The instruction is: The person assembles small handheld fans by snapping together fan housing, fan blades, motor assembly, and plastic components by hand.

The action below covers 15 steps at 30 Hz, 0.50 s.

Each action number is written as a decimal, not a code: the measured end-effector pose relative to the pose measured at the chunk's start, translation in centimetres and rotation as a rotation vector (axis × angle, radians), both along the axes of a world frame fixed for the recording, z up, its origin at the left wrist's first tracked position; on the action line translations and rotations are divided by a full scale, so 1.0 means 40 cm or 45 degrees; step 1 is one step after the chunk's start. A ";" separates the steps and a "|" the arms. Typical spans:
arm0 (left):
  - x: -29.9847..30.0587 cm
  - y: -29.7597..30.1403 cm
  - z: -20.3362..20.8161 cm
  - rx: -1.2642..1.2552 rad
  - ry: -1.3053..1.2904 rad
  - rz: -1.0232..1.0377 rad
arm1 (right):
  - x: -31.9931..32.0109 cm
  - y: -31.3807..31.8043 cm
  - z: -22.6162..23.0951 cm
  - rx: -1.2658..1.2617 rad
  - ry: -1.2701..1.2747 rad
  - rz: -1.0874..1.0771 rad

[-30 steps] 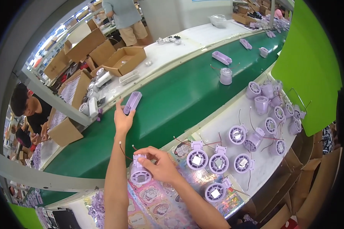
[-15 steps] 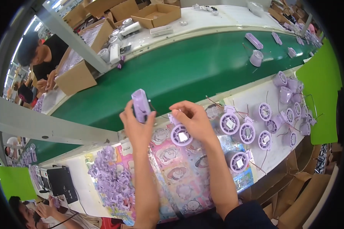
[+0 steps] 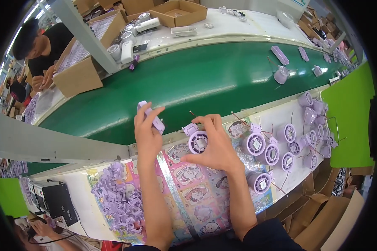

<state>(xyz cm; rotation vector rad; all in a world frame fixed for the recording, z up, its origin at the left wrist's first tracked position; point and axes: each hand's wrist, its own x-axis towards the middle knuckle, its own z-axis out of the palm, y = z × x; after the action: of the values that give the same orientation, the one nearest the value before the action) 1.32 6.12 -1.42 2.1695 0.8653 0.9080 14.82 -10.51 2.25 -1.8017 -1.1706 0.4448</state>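
My left hand (image 3: 148, 140) grips a long, hollow lilac plastic handle shell (image 3: 156, 121) above the near edge of the green belt, its fingers partly covering the shell. To its right, my right hand (image 3: 215, 146) is wrapped round a lilac round fan head (image 3: 198, 142), thumb below and fingers above. The fan head has a spoked ring, a pale square in its middle and a bracket (image 3: 190, 129) with a thin wire at its upper left. My palm hides its right side.
Several similar fan heads (image 3: 256, 144) with loose wires stand at the right. A pile of small lilac plastic parts (image 3: 119, 201) lies left of my forearms. A green conveyor belt (image 3: 188, 83) runs beyond; a grey post (image 3: 83, 37) rises at left. Co-workers sit at left.
My right hand has gone from pinching near the bracket to spanning the fan head, which has shifted away from me. The handle shell in my left hand has tilted. The view has shifted slightly.
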 end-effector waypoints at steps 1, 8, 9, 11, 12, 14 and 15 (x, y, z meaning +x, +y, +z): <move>-0.004 0.006 0.015 -0.100 0.003 -0.033 | -0.003 0.001 0.012 -0.077 -0.029 -0.002; -0.008 -0.001 0.019 -0.007 0.116 0.013 | 0.019 0.008 -0.013 0.147 0.035 -0.089; -0.011 0.004 0.018 0.148 0.212 0.045 | 0.036 0.005 -0.018 0.159 -0.233 -0.074; -0.021 0.008 0.015 0.254 0.323 0.084 | 0.038 0.007 -0.027 0.173 -0.215 -0.189; -0.024 0.009 0.009 0.265 0.322 0.090 | 0.035 0.007 -0.028 0.147 -0.269 -0.236; -0.031 0.008 0.002 0.336 0.361 0.126 | 0.016 0.012 -0.023 0.019 -0.022 -0.324; -0.031 0.012 0.000 0.393 0.371 0.138 | 0.018 0.014 -0.034 0.010 -0.038 -0.317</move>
<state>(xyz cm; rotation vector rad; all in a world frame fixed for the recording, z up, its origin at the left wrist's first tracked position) 0.10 6.60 -1.44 2.5895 1.0474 0.8334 15.55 -9.94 0.89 -1.9221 -0.9502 0.2684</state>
